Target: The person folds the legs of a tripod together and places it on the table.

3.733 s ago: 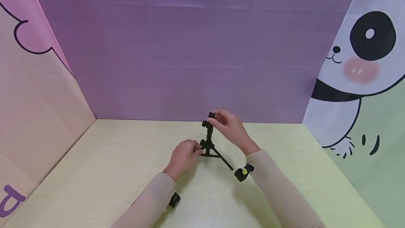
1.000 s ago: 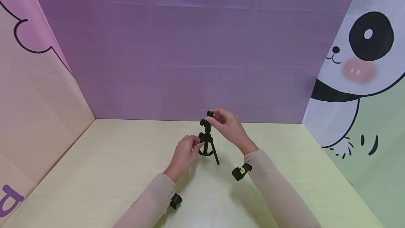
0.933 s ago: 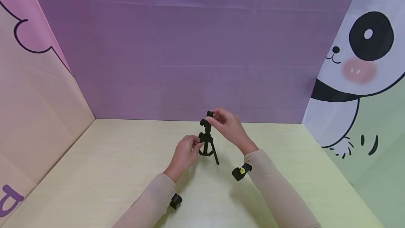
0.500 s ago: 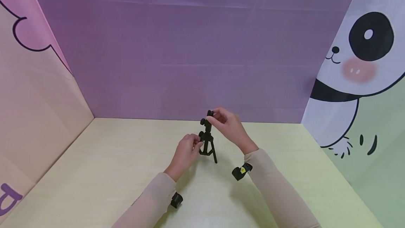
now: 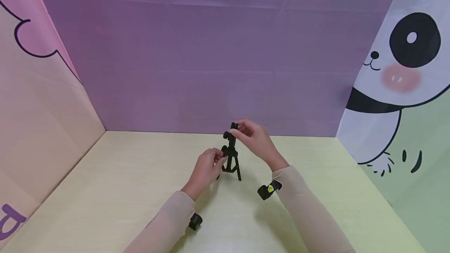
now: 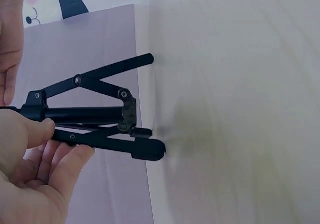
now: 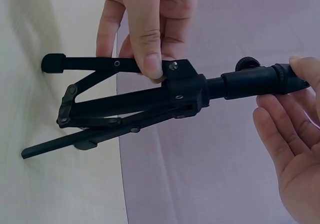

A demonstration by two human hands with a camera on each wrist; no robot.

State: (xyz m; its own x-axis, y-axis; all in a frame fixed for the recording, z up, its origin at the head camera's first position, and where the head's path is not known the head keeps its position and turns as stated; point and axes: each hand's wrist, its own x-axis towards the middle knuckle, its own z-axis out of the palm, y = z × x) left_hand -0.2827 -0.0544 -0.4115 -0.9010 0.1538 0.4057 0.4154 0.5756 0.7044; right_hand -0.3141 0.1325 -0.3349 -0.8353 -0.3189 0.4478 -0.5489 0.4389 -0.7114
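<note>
A small black tripod point(image 5: 230, 152) stands upright at the far middle of the table, its legs drawn in at a narrow angle around the centre column. My left hand point(image 5: 206, 169) pinches one tripod leg just below the hub; in the left wrist view the thumb of that hand point(image 6: 30, 159) lies along the leg top. My right hand point(image 5: 256, 141) grips the head at the tripod's upper end. In the right wrist view, the hinged braces point(image 7: 92, 83) join the legs to the column, and a round knob point(image 7: 247, 63) sits beside the neck.
The pale wooden table point(image 5: 140, 159) meets a purple backdrop point(image 5: 211, 69) close behind the tripod. A panda-printed panel point(image 5: 400, 77) is on the right, a beige and pink one point(image 5: 42, 108) on the left. Black wrist cameras point(image 5: 268, 190) hang under both sleeves.
The tripod's legs, spread wide several seconds ago, have come in toward the column. My left hand has moved slightly up the tripod; my right hand has stayed at its head.
</note>
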